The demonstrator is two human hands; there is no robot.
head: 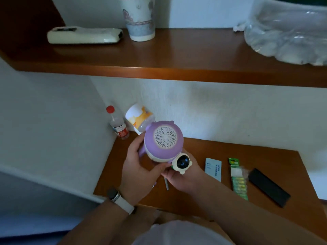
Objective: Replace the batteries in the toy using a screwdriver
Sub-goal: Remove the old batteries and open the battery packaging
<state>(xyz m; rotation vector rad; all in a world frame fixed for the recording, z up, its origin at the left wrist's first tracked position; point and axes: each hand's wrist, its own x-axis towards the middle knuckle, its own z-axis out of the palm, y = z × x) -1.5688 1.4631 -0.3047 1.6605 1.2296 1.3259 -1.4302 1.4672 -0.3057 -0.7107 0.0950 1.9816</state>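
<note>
Toy (163, 144) held above desktop's (221, 151) left side, grille facing me; left hand (139, 167) grips its flank, right hand (184, 177) grips its lower end. Grey rod (166, 184), I'd guess the screwdriver, lies just beneath, nearer the right hand.

Purple toy (163, 142), white lace-pattern grille; green batteries (238, 181).

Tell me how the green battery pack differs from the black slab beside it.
The battery pack is green and narrow; the black slab is plain and wider. The pack runs almost straight toward the person; the slab lies diagonally. Both lie flat on the table.
</note>
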